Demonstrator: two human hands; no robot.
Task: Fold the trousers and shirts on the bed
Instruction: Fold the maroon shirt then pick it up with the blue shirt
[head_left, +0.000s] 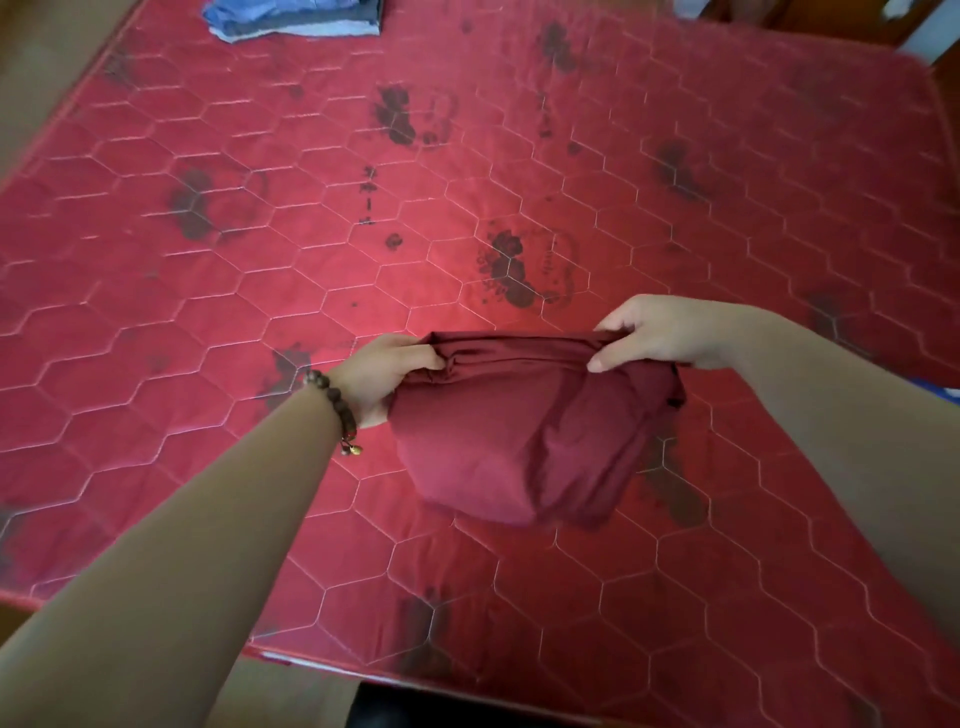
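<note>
A dark red garment (524, 431) hangs folded above the near middle of the bed, its lower edge drooping toward the mattress. My left hand (387, 376) grips its top left corner, fingers curled round the cloth; a bead bracelet sits on that wrist. My right hand (660, 332) pinches the top right corner between thumb and fingers. The top edge stretches straight between both hands. Whether it is a shirt or trousers I cannot tell.
The red quilted mattress (311, 234) with dark blotches fills the view. A stack of folded blue and grey clothes (296, 18) lies at the far left edge. Wooden furniture (831, 21) stands beyond the far right corner.
</note>
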